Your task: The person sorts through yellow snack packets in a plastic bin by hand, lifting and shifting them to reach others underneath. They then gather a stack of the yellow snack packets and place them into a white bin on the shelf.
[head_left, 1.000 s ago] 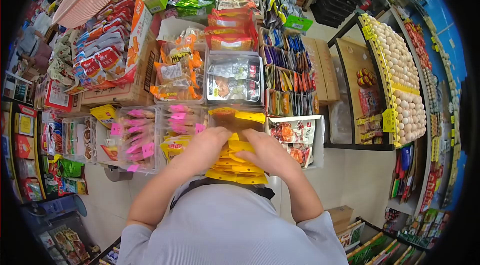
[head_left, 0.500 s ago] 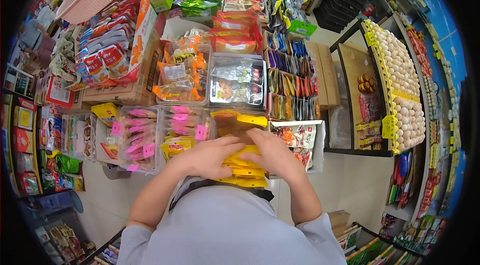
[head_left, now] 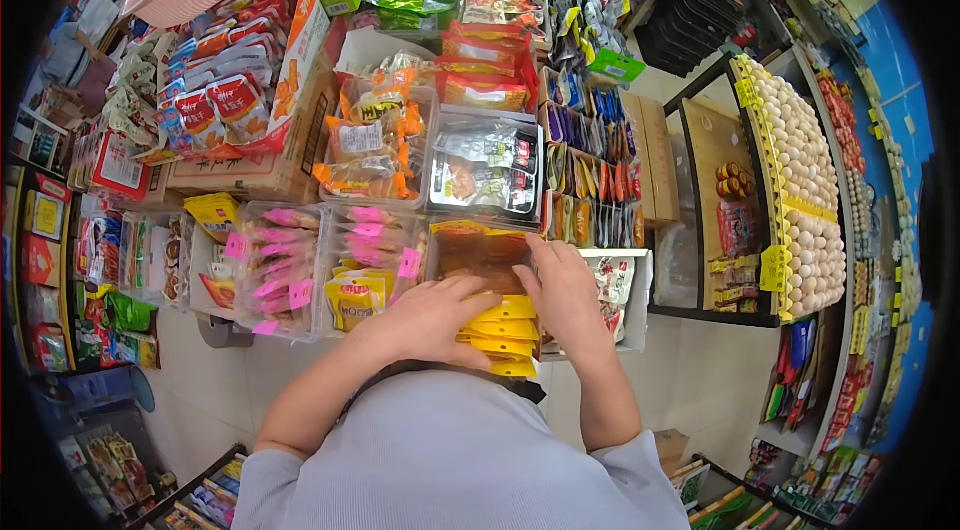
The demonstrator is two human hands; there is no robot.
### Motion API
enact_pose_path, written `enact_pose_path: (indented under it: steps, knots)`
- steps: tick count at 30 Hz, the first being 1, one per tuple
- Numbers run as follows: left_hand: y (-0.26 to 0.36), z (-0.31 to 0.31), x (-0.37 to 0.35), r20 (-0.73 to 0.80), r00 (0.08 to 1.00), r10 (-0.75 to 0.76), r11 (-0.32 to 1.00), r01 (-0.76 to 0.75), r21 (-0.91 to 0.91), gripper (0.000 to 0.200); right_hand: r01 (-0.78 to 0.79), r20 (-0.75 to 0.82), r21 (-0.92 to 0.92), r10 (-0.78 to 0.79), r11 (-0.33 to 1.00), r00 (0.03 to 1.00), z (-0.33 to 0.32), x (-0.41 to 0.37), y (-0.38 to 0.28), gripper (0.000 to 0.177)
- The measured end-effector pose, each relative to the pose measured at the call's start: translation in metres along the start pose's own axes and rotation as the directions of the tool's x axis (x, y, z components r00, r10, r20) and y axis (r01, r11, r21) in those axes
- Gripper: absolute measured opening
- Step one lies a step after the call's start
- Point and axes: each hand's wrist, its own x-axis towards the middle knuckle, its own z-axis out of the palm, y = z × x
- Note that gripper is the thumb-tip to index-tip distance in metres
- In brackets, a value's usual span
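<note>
Yellow packets (head_left: 508,326) lie stacked between a person's left hand (head_left: 430,322), thumb and fingers spread at their left side, and right hand (head_left: 570,298), thumb parted from fingers

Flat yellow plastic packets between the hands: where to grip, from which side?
I'd take the side edges of the flat yellow plastic packets, left hand from the left, right hand from the right, pressing inward. They overlap in a row with upper edges exposed, so the sides should gather several; the near end sits close to the grey-shirted torso.
</note>
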Motion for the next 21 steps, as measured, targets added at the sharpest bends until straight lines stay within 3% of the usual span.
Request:
enact_pose_path:
  steps: [9,18,21]
  knots:
    - [-0.005,0.007,0.002,-0.044,0.999,0.006,1.0,-0.005,0.009,0.068,0.041,-0.169,0.014,-0.038,0.999,0.985,0.005,0.001,0.008,0.03]
    - [-0.006,0.009,0.002,-0.045,0.999,0.005,1.0,-0.004,0.019,0.069,0.118,-0.242,-0.276,-0.188,0.954,0.952,0.029,0.005,0.011,0.018]
    - [-0.005,0.011,0.001,-0.086,0.996,0.012,0.999,-0.009,0.034,0.067,0.209,-0.223,-0.211,-0.255,0.955,0.941,0.022,-0.001,0.009,0.018]
